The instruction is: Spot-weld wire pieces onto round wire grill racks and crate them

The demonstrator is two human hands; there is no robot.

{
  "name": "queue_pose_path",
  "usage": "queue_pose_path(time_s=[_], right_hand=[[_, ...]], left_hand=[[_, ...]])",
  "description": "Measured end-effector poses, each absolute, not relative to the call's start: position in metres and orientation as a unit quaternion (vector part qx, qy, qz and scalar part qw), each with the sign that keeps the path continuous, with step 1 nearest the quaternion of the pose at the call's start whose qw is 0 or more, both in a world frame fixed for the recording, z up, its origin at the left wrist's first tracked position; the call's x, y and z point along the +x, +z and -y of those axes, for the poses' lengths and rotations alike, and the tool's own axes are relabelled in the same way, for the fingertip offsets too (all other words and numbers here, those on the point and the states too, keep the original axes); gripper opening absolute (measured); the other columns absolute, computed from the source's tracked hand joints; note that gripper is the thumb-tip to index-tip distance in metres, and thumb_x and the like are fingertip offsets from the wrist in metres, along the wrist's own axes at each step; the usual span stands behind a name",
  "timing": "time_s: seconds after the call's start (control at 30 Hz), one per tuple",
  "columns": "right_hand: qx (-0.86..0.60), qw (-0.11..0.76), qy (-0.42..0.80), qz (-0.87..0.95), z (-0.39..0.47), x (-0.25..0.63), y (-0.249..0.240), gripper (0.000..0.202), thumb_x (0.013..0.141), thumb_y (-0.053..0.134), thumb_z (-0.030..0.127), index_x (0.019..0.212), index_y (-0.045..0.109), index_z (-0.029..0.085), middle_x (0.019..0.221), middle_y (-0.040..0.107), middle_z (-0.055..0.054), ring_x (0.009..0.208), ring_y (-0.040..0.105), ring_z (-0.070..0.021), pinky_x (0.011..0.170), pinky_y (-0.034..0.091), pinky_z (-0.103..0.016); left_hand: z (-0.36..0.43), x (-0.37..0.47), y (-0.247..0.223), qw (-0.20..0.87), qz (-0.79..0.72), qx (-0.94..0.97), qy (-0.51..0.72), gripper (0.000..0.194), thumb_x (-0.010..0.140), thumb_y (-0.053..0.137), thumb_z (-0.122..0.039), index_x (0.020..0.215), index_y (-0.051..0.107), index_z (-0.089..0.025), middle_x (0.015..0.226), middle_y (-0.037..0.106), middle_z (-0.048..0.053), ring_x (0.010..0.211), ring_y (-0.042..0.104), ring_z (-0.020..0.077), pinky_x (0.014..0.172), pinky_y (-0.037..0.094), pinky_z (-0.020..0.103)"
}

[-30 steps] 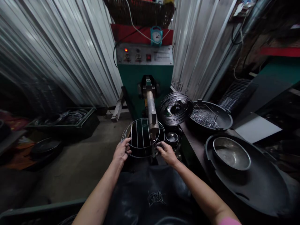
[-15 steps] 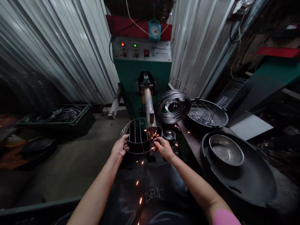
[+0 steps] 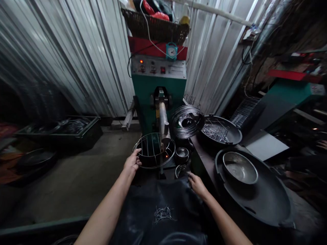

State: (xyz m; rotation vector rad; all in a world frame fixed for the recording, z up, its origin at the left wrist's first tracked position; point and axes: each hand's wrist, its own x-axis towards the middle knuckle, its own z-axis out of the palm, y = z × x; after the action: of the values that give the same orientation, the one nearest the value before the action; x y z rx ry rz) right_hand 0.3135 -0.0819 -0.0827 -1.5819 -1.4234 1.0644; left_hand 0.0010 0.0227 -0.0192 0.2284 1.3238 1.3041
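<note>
My left hand (image 3: 132,162) is closed on the left rim of a round wire rack (image 3: 146,166), which has two hoops and several straight bars. The rack sits around the metal arm (image 3: 163,124) of a green welding machine (image 3: 143,86), and a small spark glows by its right side. My right hand (image 3: 197,185) is away from the rack, fingertips pinched beside a small metal bowl (image 3: 179,171); what they hold, if anything, I cannot make out. On the black apron (image 3: 143,204) over my lap lies a pile of short wire pieces (image 3: 162,214).
A wire coil (image 3: 187,121) hangs right of the arm. Further right are a pan of wire pieces (image 3: 217,132) and a large black pan (image 3: 268,200) holding a metal bowl (image 3: 240,167). A green bin (image 3: 84,134) stands left. Another person's hand (image 3: 322,144) shows at the right edge.
My right hand has left the rack's right side and moved right and down toward the small bowls. The sparks have mostly gone and the green light is off. My left hand keeps the rack.
</note>
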Motion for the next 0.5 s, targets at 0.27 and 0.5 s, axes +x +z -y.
queue_pose_path(time_s=[0.27,0.5], right_hand=[[-0.621,0.355,0.544,0.439,0.119,0.325,-0.102,0.043,0.067,0.054,0.037,0.103,0.059,0.015,0.062,0.057,0.002,0.046,0.049,-0.0109,0.045,0.036,-0.023],[-0.660,0.384,0.488,0.424,0.109,0.318,-0.112,0.024,0.064,0.048,0.027,0.087,0.046,0.021,0.054,0.054,0.006,0.042,0.046,-0.0104,0.042,0.032,-0.021]], left_hand=[[-0.002,-0.004,-0.014,0.633,-0.582,0.071,0.506,0.039,0.059,0.071,-0.045,0.067,0.044,-0.018,0.050,0.043,-0.007,0.035,0.039,0.0067,0.036,0.037,0.022],[-0.003,-0.011,-0.004,0.644,-0.598,0.071,0.472,0.024,0.063,0.070,-0.030,0.068,0.050,-0.016,0.053,0.051,-0.004,0.041,0.048,0.0102,0.045,0.048,0.029]])
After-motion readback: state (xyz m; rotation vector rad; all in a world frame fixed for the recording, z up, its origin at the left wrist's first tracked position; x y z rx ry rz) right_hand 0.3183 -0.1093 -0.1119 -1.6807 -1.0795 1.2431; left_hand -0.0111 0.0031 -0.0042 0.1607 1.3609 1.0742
